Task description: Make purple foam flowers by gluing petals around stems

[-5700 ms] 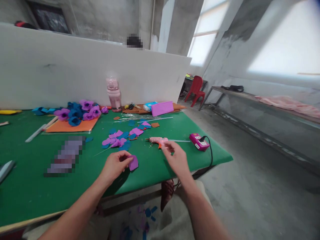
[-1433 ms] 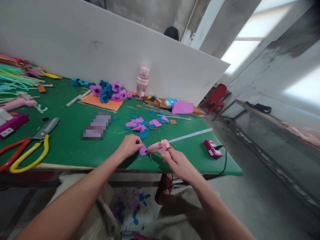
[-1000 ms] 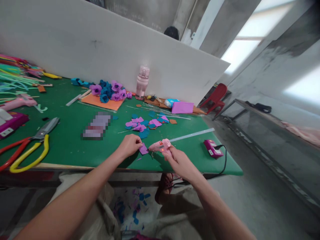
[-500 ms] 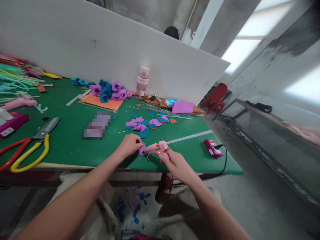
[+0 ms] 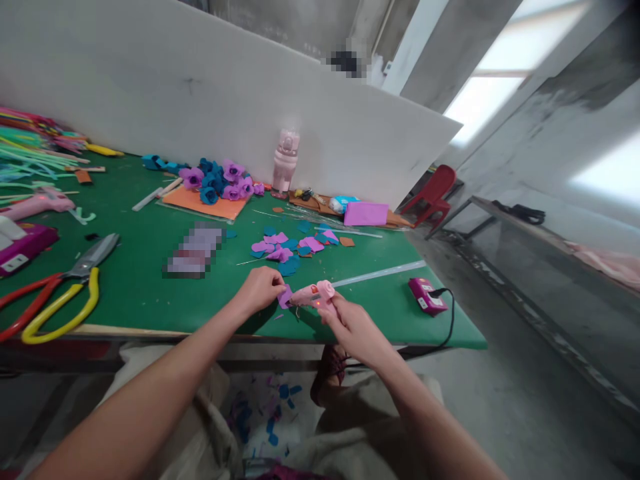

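Note:
My left hand [image 5: 259, 291] pinches a small purple foam petal [image 5: 285, 297] just above the front edge of the green table [image 5: 135, 280]. My right hand [image 5: 350, 325] grips a pink glue gun [image 5: 314, 295] whose nozzle points left and touches the petal. A clear glue stick [image 5: 380, 274] sticks out of the gun's back toward the right. Loose purple and blue petals [image 5: 283, 250] lie on the table behind my hands.
Finished purple and blue foam flowers [image 5: 215, 183] sit on an orange sheet by a pink bottle [image 5: 285, 162]. Large red and yellow scissors [image 5: 60, 293] lie at front left. A magenta power adapter [image 5: 421, 296] with a black cord is at right. A white board [image 5: 200, 107] backs the table.
Earlier my right hand reached for the glue gun lying on the table; it has since lifted it and brought the nozzle against the petal. In the last half second almost nothing moved.

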{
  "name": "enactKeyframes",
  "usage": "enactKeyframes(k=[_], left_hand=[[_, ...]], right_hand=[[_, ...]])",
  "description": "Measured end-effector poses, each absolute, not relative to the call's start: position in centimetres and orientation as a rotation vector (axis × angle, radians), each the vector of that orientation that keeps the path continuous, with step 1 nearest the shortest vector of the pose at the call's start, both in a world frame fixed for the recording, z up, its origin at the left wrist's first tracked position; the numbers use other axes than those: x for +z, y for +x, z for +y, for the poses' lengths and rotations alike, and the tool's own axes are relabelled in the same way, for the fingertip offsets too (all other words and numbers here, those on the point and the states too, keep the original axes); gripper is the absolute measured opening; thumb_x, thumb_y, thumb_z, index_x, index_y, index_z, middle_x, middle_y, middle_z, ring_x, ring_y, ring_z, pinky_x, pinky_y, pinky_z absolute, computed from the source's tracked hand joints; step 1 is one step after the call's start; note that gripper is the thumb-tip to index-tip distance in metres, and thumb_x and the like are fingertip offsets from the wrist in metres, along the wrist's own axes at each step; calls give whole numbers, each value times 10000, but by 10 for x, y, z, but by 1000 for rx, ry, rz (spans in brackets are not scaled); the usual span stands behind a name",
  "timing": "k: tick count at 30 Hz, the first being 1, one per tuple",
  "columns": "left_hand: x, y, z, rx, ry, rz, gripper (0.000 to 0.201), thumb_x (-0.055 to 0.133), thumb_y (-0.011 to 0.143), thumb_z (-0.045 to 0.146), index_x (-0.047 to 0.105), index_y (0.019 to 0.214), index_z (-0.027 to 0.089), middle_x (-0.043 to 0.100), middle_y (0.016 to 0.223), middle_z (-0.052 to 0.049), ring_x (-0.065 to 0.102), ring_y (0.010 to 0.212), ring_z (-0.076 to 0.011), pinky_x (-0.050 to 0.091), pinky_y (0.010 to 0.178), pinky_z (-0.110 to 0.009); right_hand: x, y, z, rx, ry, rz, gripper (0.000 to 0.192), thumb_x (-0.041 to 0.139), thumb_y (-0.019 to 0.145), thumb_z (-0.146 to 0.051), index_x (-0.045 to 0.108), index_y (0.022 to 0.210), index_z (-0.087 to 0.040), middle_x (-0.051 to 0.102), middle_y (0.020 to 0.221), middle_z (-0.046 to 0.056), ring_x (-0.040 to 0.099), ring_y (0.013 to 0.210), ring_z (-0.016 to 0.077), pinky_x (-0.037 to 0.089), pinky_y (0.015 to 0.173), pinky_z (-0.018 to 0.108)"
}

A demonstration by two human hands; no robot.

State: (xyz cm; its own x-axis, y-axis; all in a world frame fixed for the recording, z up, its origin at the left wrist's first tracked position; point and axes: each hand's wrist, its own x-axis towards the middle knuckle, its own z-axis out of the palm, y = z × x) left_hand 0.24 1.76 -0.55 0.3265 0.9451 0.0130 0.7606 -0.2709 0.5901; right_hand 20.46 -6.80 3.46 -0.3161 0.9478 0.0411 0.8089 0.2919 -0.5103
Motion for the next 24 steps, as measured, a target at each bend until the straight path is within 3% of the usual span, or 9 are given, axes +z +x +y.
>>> enactKeyframes(k=[7,15,24], left_hand=[[-4,2,16,512,2079,1488,185,559,721,228,724,686,151,708,704,-51,596,648,-161,375,599,-248],[-5,2,18,517,2082,1497,195,552,712,233,726,675,152,702,682,-54,596,642,-170,377,604,-254],[-6,3,18,537,2081,1491,187,553,717,203,728,699,137,705,692,-64,596,636,-169,369,582,-253]], right_hand=[[38,212,-68,586,-1621,-2186,233,373,916,-320,538,848,-170,637,874,83,570,707,178,375,607,256],[40,211,-69,657,-1605,-2123,235,393,911,-335,521,789,-180,642,762,51,564,658,166,369,599,250],[37,201,-69,665,-1624,-2203,236,389,915,-336,553,939,-168,664,858,84,599,718,188,391,634,255]])
